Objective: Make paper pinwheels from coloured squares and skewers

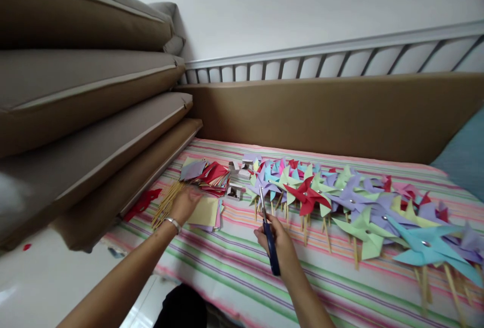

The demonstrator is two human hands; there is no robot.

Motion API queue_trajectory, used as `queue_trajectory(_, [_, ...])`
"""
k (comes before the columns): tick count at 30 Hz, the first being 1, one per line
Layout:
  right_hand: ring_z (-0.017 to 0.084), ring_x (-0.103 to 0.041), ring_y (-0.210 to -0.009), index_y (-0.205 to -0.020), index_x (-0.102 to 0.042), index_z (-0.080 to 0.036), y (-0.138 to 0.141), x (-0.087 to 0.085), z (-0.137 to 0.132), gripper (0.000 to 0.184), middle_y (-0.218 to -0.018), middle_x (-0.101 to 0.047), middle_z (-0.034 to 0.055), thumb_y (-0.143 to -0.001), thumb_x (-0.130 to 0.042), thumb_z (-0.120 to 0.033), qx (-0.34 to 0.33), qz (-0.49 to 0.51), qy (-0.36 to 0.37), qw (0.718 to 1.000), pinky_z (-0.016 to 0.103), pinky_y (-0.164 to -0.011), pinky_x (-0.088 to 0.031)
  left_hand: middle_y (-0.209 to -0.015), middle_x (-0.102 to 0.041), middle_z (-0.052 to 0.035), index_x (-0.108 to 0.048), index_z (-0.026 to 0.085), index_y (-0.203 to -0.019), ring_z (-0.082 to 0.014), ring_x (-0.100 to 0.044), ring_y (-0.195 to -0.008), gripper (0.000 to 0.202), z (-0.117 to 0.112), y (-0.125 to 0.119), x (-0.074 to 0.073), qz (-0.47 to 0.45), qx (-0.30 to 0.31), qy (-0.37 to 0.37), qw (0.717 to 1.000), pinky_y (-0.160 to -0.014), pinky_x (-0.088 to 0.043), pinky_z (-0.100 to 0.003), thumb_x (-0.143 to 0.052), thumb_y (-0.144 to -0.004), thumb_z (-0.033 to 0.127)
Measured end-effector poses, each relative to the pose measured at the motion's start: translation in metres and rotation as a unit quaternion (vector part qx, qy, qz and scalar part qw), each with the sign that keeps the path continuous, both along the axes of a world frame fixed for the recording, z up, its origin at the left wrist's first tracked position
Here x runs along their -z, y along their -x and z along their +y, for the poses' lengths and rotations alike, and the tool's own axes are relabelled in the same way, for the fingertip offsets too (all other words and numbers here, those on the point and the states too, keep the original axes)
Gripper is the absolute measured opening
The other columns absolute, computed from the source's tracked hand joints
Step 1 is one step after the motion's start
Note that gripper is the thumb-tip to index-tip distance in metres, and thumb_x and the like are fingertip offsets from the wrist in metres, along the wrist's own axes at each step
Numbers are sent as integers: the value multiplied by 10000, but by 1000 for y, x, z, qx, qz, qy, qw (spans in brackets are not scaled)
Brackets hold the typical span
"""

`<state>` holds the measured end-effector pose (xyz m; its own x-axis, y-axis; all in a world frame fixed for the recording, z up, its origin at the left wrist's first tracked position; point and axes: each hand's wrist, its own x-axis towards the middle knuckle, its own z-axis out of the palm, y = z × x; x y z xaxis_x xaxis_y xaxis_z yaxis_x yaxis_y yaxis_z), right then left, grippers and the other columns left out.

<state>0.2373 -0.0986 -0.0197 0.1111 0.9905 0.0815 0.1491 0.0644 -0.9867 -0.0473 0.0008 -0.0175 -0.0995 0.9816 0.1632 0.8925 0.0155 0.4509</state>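
My right hand is closed around a pair of scissors with dark blue handles, blades pointing away from me. My left hand, with a bracelet at the wrist, hovers over or touches a small stack of paper squares, a yellow one on top. Its fingers are blurred, so I cannot see what they hold. Thin wooden sticks lie beside it in a bundle. Behind it is a pile of coloured paper, mostly red in front. Finished paper pinwheels on sticks spread across the right side.
Small open boxes stand between the paper and the pinwheels. Red paper scraps lie at the left edge of the striped cloth. Stacked cushions rise on the left, and a brown padded panel runs along the back.
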Motion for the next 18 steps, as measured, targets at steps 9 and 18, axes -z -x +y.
queue_trajectory(9, [146, -560, -559, -1057, -512, -160, 5, 15, 5, 427, -649, -571, -5, -672, -625, -305, 0, -11, -26, 1000, 253, -539, -468, -1138, -611, -129, -591, 103, -1101, -233, -530, -1079, 412, 86, 54, -18, 57, 71, -45, 995, -946, -362, -326, -565, -704, 213])
queue_trajectory(18, [150, -549, -587, -1095, -505, -156, 10, 25, 7, 414, -687, -562, 7, -706, -584, -274, -4, -109, -25, 994, 265, -563, -459, -1146, -626, -89, -637, 165, -1061, -251, -545, -1070, 534, 132, 65, -18, 98, 159, 45, 981, -935, -371, -278, -671, -529, 142])
